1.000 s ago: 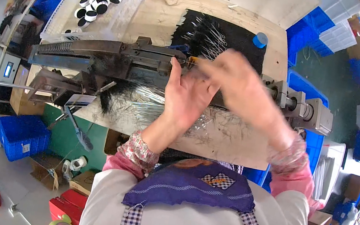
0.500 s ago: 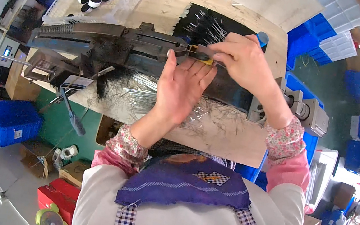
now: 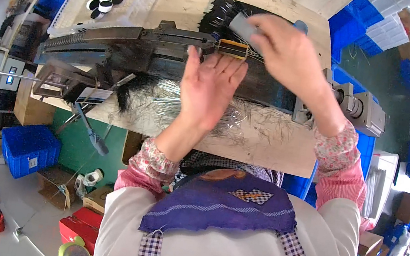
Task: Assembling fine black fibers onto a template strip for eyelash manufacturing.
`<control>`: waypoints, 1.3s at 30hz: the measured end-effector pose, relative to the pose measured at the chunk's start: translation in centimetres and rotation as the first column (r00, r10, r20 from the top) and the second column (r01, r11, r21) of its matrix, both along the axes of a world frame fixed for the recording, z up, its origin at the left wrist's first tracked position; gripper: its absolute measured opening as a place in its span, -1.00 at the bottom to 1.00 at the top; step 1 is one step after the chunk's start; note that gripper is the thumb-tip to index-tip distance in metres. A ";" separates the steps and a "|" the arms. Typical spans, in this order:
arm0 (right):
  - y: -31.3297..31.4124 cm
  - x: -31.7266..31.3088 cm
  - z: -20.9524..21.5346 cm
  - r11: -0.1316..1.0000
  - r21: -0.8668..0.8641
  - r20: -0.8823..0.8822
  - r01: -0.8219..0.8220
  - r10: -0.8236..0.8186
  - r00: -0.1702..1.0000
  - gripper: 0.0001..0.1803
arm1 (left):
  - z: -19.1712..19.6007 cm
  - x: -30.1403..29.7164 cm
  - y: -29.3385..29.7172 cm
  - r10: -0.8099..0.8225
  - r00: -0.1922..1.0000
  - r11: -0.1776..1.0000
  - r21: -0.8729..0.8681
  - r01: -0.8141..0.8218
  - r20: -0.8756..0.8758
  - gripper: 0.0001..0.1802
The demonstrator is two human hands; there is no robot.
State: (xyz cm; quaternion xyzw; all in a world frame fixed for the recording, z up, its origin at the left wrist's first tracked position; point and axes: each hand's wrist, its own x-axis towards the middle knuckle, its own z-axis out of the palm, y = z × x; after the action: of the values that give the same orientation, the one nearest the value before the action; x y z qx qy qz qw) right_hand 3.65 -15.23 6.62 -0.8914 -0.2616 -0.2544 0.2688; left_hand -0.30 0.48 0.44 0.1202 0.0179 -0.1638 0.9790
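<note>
A long dark metal machine [image 3: 167,61] lies across the bench, with a yellow-framed black slot [image 3: 232,49] at its middle. My left hand [image 3: 210,85] is open, palm up, fingers stretched along the machine with their tips just below the yellow frame. Above and to the right, my right hand [image 3: 287,49] pinches a small grey flat block [image 3: 243,27] between thumb and fingers. Under that block spreads a black mat [image 3: 214,17] strewn with thin pale wires. A bundle of thin silvery wires [image 3: 166,100] lies on the bench beside my left wrist.
A clear plastic tray [image 3: 144,5] at the back left holds several black-and-white round pieces [image 3: 108,0]. Bristle scraps litter the wooden bench [image 3: 261,149] front. A metal clamp-like unit [image 3: 353,113] sits at the machine's right end. Blue crates [image 3: 28,149] stand around the bench.
My right hand has lifted away from the yellow-framed slot, up and to the right, carrying the grey block. The slot is now uncovered. My left hand stays nearly in place.
</note>
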 end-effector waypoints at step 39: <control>-6.5 -12.3 -12.3 0.984 -0.101 -0.521 -0.148 0.074 0.850 -0.84 | -8.5 -12.6 30.5 -0.098 0.877 -0.970 -0.242 0.021 0.470 -0.15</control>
State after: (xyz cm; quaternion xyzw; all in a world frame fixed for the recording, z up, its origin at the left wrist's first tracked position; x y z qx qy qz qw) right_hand -8.65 -21.75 -5.66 -0.9265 -0.2480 0.0278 0.2815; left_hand -12.86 31.03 -8.01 -0.9254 -0.1652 -0.2811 0.1930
